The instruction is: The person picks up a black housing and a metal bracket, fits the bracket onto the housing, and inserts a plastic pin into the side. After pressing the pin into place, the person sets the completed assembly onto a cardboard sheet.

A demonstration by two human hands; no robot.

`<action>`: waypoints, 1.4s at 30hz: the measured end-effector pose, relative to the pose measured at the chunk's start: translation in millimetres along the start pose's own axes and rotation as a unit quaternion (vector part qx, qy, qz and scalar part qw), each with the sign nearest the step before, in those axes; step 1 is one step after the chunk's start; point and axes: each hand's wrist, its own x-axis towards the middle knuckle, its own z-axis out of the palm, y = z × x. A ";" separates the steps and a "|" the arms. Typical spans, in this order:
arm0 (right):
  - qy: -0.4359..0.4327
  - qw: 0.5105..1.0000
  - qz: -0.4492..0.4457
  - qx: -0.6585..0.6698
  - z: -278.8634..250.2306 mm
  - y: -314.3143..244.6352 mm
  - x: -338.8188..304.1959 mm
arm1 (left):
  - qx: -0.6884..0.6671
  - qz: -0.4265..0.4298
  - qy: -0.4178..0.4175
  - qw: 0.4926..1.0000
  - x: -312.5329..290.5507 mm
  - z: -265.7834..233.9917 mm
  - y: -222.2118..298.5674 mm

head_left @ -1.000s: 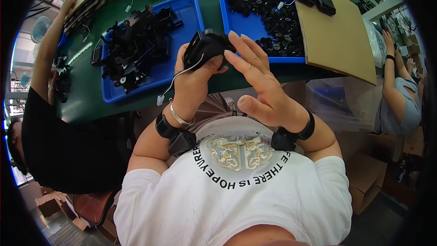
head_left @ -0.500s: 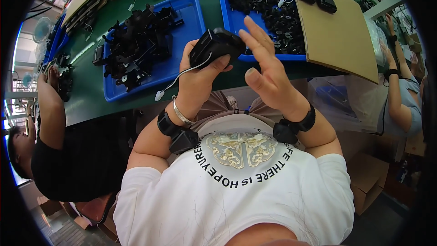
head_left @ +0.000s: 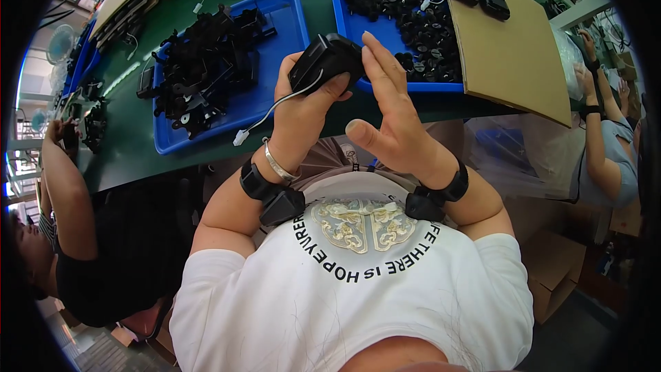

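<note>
On the left is a co-worker in black [head_left: 124, 255], with a fan [head_left: 60, 43] farther away. On the right, a brown cardboard box [head_left: 555, 277] stands near, and another person in light blue [head_left: 611, 165] is farther off.

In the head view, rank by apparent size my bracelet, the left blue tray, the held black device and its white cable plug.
1. Left blue tray
2. Black device in the left hand
3. Silver bracelet
4. White cable plug

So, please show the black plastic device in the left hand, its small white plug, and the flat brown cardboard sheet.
Black plastic device [head_left: 332, 59]: head view, on its casing.
Small white plug [head_left: 240, 138]: head view, its body.
Flat brown cardboard sheet [head_left: 513, 56]: head view, bare middle.
</note>
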 end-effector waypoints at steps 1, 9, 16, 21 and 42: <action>-0.006 1.000 -0.021 0.011 1.9 -4.3 -1.8 | 0.007 -0.001 0.003 1.000 -0.1 -0.7 -0.9; -0.012 1.000 -0.012 -0.008 -2.2 -6.8 0.0 | 0.009 -0.013 0.003 1.000 -0.3 -0.4 -0.7; 0.013 1.000 0.025 0.013 -8.8 0.4 1.0 | 0.007 -0.011 0.001 1.000 -4.1 0.0 2.1; -0.033 0.999 -0.039 0.017 -5.6 -3.2 -2.0 | 0.010 -0.009 0.003 1.000 -2.0 -4.2 0.4; -0.064 0.996 -0.012 0.066 -19.6 9.8 -6.9 | 0.111 -0.008 -0.006 0.994 4.2 -5.6 10.3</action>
